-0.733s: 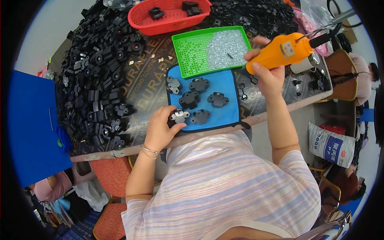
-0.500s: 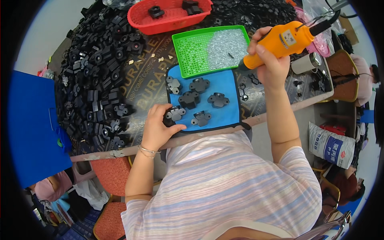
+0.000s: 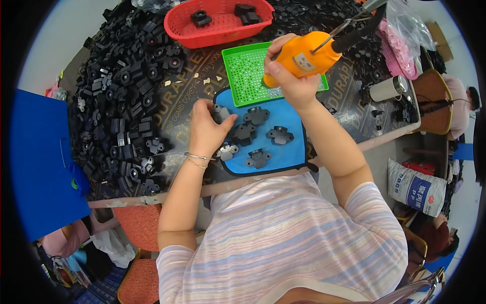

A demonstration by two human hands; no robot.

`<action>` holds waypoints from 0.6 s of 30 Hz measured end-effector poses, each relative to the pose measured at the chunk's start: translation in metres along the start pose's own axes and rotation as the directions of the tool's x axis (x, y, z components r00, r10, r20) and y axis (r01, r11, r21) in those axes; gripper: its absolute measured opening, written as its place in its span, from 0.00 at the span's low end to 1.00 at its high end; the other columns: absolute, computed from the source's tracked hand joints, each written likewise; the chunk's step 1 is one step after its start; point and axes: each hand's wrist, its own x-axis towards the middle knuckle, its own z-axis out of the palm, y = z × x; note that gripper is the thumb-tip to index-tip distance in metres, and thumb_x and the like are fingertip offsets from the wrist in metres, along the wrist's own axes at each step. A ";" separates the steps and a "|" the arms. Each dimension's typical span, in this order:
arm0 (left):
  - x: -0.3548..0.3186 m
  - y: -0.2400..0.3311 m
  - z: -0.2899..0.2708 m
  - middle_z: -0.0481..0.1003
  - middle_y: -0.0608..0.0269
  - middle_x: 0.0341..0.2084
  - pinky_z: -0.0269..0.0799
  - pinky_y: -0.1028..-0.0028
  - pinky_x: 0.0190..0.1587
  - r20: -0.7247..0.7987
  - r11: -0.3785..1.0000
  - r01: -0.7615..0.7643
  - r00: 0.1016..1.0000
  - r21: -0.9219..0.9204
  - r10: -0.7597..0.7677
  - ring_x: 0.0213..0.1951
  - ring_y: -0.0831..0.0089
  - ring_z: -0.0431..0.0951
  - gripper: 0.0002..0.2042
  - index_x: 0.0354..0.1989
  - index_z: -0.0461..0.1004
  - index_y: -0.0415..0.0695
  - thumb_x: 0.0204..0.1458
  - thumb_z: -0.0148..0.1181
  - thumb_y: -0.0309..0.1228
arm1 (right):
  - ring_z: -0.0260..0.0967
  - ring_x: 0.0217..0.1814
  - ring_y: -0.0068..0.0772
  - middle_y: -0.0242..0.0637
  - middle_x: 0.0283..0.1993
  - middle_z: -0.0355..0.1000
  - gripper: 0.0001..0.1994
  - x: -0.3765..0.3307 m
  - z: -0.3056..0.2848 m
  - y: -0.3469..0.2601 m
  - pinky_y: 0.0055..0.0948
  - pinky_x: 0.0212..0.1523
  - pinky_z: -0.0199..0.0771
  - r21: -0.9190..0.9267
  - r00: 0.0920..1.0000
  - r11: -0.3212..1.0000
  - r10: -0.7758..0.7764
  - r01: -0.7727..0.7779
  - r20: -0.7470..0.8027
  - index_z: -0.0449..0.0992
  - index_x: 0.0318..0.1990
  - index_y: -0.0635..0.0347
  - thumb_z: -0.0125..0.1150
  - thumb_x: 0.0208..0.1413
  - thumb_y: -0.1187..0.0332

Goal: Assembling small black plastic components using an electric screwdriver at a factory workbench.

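Observation:
My right hand (image 3: 293, 83) is wrapped round an orange electric screwdriver (image 3: 308, 57). The tool's nose end is over the green tray (image 3: 238, 52), and the hand and tool hide most of the small silver pieces in it. At the upper left of the blue mat (image 3: 298, 149), my left hand (image 3: 207, 129) has thumb and fingers about a black plastic part (image 3: 221, 112). Several similar parts lie on the mat, such as one at the centre (image 3: 244, 133), one to the right (image 3: 280, 135) and one near the front (image 3: 258, 158).
A big heap of black parts (image 3: 121, 96) covers the table's left side. Behind the tray stands a red basket (image 3: 217, 38) with black pieces inside. A steel-coloured flask (image 3: 387, 89) lies on the right. The screwdriver's thick black cord (image 3: 362, 33) runs up and to the right.
My left hand has moved from the mat's lower-left part up to the upper-left one. My right hand has carried the screwdriver leftward across the tray.

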 end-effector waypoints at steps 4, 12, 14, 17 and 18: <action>0.003 -0.006 -0.013 0.70 0.49 0.42 0.68 0.68 0.47 0.169 0.969 -0.229 0.956 -0.088 0.241 0.44 0.55 0.71 0.23 0.44 0.69 0.36 0.36 0.67 0.26 | 0.67 0.29 0.24 0.37 0.34 0.65 0.11 0.000 0.001 0.011 0.22 0.31 0.68 0.012 0.999 0.999 0.053 -0.053 0.001 0.67 0.39 0.65 0.59 0.47 0.78; -0.005 -0.002 -0.013 0.73 0.51 0.40 0.71 0.69 0.43 0.074 0.974 -0.167 0.981 -0.151 0.180 0.40 0.58 0.75 0.23 0.43 0.72 0.37 0.34 0.70 0.26 | 0.67 0.29 0.24 0.37 0.34 0.65 0.11 0.001 0.000 0.022 0.23 0.32 0.69 -0.016 0.999 0.999 0.049 -0.049 -0.002 0.67 0.38 0.64 0.58 0.47 0.79; -0.005 -0.007 -0.009 0.74 0.52 0.39 0.72 0.69 0.42 0.087 0.982 -0.118 0.988 -0.145 0.131 0.39 0.59 0.75 0.24 0.43 0.72 0.37 0.34 0.71 0.26 | 0.67 0.29 0.24 0.37 0.34 0.65 0.10 0.001 0.000 0.024 0.23 0.32 0.69 -0.013 0.999 0.999 0.053 -0.053 0.011 0.67 0.38 0.64 0.58 0.47 0.79; -0.007 -0.023 0.004 0.74 0.53 0.38 0.72 0.70 0.40 0.086 0.952 -0.125 0.984 -0.281 0.155 0.37 0.62 0.76 0.25 0.43 0.72 0.37 0.34 0.72 0.28 | 0.66 0.29 0.24 0.37 0.34 0.65 0.11 0.001 0.005 0.020 0.23 0.32 0.69 -0.005 0.997 0.997 0.078 -0.078 -0.005 0.67 0.38 0.64 0.57 0.47 0.80; -0.007 -0.027 0.009 0.75 0.53 0.37 0.73 0.71 0.39 0.059 0.928 -0.131 0.985 -0.349 0.162 0.35 0.63 0.76 0.25 0.43 0.72 0.37 0.34 0.72 0.29 | 0.66 0.29 0.24 0.37 0.35 0.65 0.11 0.001 0.007 0.018 0.23 0.32 0.68 0.012 0.998 0.998 0.062 -0.062 -0.006 0.66 0.38 0.64 0.57 0.47 0.80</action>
